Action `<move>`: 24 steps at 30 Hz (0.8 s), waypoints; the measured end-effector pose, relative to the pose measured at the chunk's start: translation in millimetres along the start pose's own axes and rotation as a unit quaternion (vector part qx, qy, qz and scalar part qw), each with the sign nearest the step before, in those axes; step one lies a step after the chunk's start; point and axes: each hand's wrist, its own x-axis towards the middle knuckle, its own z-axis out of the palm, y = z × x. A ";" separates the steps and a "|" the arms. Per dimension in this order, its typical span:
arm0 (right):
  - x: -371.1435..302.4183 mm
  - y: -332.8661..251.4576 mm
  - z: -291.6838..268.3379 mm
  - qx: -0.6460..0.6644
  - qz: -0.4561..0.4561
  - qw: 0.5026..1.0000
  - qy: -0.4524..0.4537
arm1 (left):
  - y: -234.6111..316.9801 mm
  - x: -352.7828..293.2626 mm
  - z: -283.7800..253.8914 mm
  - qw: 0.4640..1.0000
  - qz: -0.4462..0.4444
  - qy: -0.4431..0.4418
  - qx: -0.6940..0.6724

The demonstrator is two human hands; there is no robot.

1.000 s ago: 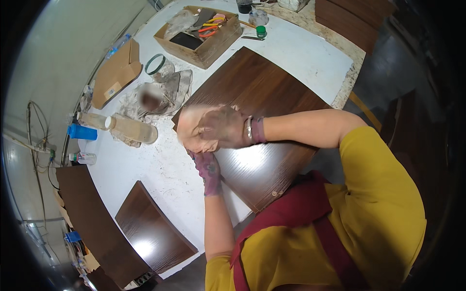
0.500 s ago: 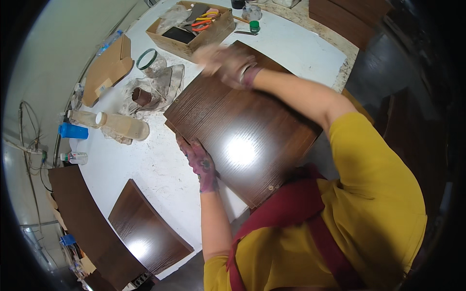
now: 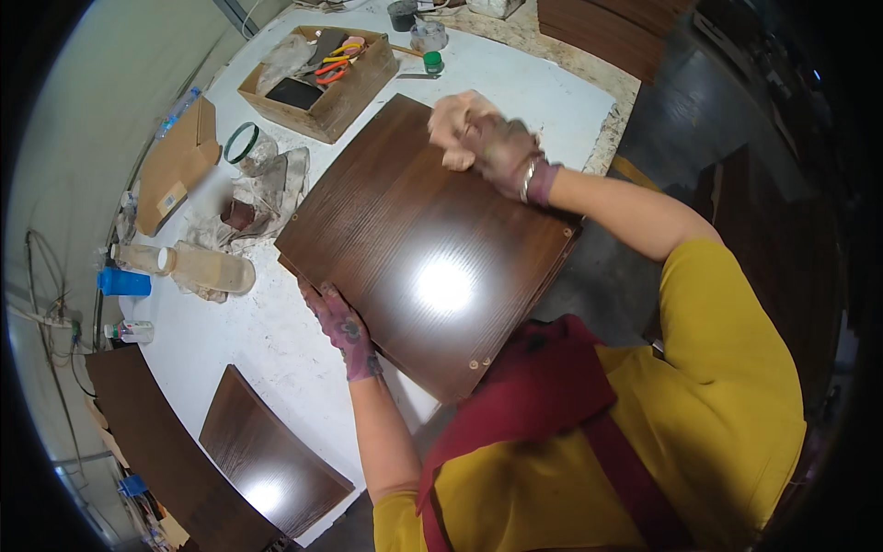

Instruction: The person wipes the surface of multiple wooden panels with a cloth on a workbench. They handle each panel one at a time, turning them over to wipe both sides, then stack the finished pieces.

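Note:
A dark brown wood-grain panel lies at a slant on top of a like one, its glossy face up, with small round fittings near its corners. My right hand, in a patterned glove, clutches a crumpled pale-pink rag over the panel's far right edge; it is slightly blurred. At the panel's left edge my gloved left hand holds on, fingers against the side. Part of the lower panel hides beneath the top one.
On the white table stand a box of tools, a glass jar and a cloudy plastic bottle. A stained cloth lies beside the jar. Another brown panel rests near left. Stacked boards sit at the far right.
My right hand has swept the rag from the panel's far left side across to its far right edge. My left hand stays at the left edge. The whole view has shifted a little.

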 end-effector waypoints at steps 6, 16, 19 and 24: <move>15.3 29.9 18.8 -0.006 -0.063 0.995 0.076 | 3.9 -1.0 1.7 1.000 0.012 -0.019 0.000; -89.1 -102.0 55.2 0.377 -0.334 0.860 0.078 | 1.6 -4.8 -4.4 0.992 -0.051 -0.020 -0.117; -46.6 -2.3 43.1 0.206 -0.266 0.930 0.149 | -26.4 4.8 -0.8 0.998 0.019 0.010 0.053; -145.0 -118.1 -0.2 0.224 -0.350 0.900 0.133 | -36.4 12.8 0.0 0.996 0.040 0.035 0.077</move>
